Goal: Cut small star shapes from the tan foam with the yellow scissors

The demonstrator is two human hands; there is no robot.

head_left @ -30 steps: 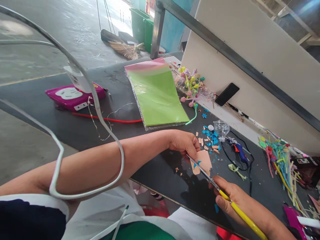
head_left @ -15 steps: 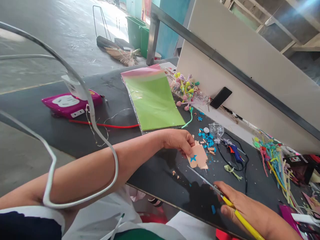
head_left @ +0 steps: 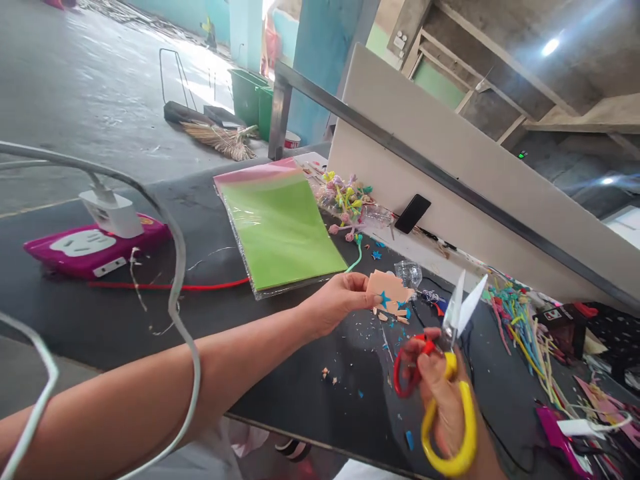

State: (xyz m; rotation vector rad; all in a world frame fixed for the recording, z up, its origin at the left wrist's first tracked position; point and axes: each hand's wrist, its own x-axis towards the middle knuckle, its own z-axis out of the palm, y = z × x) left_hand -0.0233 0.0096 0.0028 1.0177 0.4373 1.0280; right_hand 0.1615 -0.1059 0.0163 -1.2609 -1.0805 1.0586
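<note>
My left hand (head_left: 345,299) is closed on a piece of peach craft sheet (head_left: 393,285) with ragged cut edges, pinched at its left side and raised over the table. A small blue star (head_left: 384,299) lies against the sheet's face beside my thumb. My right hand (head_left: 440,400) grips scissors (head_left: 451,327) with one red and one yellow handle loop. Their blades point up and stand apart, to the right of the sheet, with nothing between them. Blue and peach scraps (head_left: 400,319) lie on the table behind and below the sheet.
A green sheet pack (head_left: 287,230) lies beyond my left arm. A purple power strip (head_left: 95,247) with a white charger sits left, its cable looping over my forearm. Pipe-cleaner flowers (head_left: 350,200), a phone (head_left: 413,213), a clear cup (head_left: 409,273) and coloured stems (head_left: 525,320) line the back.
My right hand has lifted and turned the scissors, so their blades now point up and apart. The peach sheet has been raised and tilted in my left hand. The whole view has shifted.
</note>
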